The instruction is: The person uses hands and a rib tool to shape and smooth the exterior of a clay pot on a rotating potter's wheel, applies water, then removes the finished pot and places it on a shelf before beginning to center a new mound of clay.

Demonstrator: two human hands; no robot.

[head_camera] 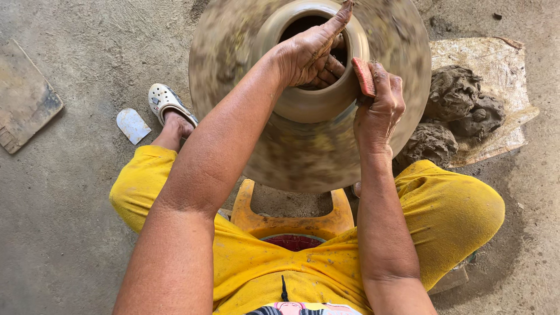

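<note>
Nearest the camera, yellow trousers point(449, 213) are covering both knees, spread to either side of an orange plastic stool point(291, 221). Both bare forearms are reaching forward and up from the lap. The right hand point(379, 111) is gripping a small reddish rib tool point(363, 76) between thumb and curled fingers, pressing it against the outer wall of the clay pot point(315, 105). The left hand point(312, 52) is bending at the wrist over the near rim, fingers curled down inside the mouth, one finger lying straight along the rim. The pot is sitting at the centre of the potter's wheel point(309, 157), which is blurring with spin. Left, a foot in a white clog point(166, 102) is resting on the floor beside a pale scraper point(132, 125). Far right, lumps of raw clay point(455, 111) are lying on sacking point(501, 64).
</note>
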